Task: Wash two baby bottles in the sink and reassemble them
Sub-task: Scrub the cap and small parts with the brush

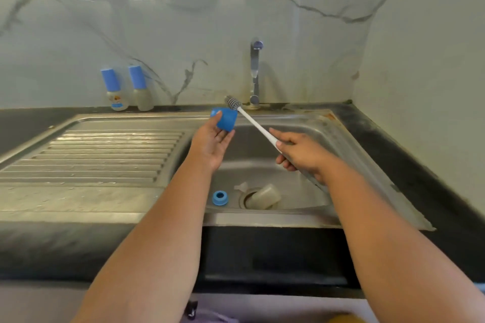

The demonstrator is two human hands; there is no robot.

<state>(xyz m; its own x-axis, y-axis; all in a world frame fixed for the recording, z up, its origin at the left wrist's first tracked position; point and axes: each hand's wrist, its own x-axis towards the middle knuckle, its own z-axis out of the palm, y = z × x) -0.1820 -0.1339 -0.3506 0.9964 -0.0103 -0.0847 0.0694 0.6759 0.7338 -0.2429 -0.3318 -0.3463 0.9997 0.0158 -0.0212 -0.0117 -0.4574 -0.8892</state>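
Note:
My left hand (212,139) holds a blue bottle cap (225,118) over the sink's left rim. My right hand (296,152) grips the white handle of a bottle brush (249,120), whose grey bristle head sits just above and behind the cap. Down in the sink basin (309,139) a clear bottle body (265,196) lies on its side over the drain. A blue screw ring (220,197) and a clear teat (242,186) lie beside it. One assembled baby bottle (113,89) with a blue cap stands against the back wall at the left; what seems its reflection shows beside it.
A steel tap (255,71) rises behind the basin; no water runs from it. A ribbed steel draining board (99,155) stretches to the left of the basin. Dark countertop (393,144) borders the sink on the right and back.

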